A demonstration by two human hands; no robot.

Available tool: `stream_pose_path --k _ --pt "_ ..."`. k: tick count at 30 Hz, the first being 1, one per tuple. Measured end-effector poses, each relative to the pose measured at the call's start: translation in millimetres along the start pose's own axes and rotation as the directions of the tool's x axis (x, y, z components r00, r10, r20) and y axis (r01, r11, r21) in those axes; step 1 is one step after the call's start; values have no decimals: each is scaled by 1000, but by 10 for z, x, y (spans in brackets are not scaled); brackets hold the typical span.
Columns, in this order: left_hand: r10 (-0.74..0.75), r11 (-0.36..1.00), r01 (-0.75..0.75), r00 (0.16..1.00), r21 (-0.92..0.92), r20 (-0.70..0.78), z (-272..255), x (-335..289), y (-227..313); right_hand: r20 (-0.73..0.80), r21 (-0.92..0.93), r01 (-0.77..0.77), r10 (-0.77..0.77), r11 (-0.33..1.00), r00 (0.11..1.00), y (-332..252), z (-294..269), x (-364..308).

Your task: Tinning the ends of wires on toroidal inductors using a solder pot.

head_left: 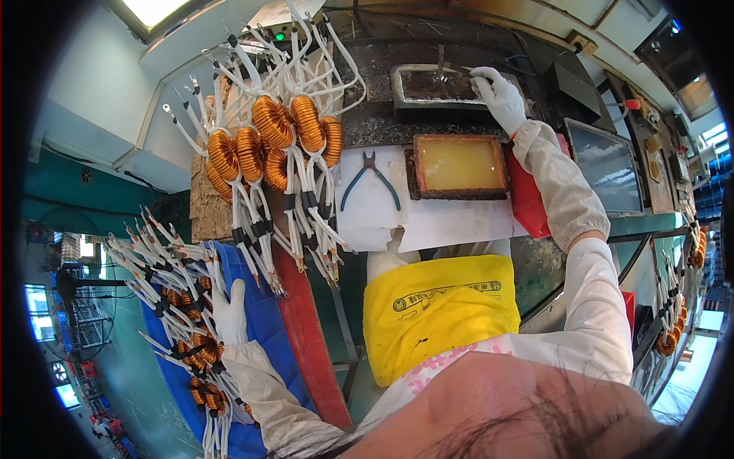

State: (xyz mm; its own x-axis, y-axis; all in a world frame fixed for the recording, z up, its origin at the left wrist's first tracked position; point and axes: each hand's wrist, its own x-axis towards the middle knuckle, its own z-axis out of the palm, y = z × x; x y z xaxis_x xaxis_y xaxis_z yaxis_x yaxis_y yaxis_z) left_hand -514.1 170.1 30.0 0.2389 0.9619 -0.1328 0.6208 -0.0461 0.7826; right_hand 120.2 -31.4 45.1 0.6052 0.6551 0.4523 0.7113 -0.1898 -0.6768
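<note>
left hand (228, 312): gloved, flat on coils (195, 344) in blue bin (267, 321)
coils: probably heavy, stiff; leads springy, grab by the ring
right hand (497, 93): far, pinching thin tool (447, 69) over dark tray (436, 84)
surface (428, 222): pliers (370, 177), yellow tray (459, 164)

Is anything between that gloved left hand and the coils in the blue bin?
Nothing visible: the left hand already rests on the copper coils and their white leads in the blue bin.
</note>
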Motion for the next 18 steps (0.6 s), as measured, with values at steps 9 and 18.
stream_pose_path --k 9,18 --pt "-23 997 24 1000 69 -22 -7 2 -2 -78 -100 -124 116 987 990 199 -375 -169" --pt "-20 1000 20 1000 19 -8 3 56 -74 -189 77 -175 187 981 964 754 -619 -235"
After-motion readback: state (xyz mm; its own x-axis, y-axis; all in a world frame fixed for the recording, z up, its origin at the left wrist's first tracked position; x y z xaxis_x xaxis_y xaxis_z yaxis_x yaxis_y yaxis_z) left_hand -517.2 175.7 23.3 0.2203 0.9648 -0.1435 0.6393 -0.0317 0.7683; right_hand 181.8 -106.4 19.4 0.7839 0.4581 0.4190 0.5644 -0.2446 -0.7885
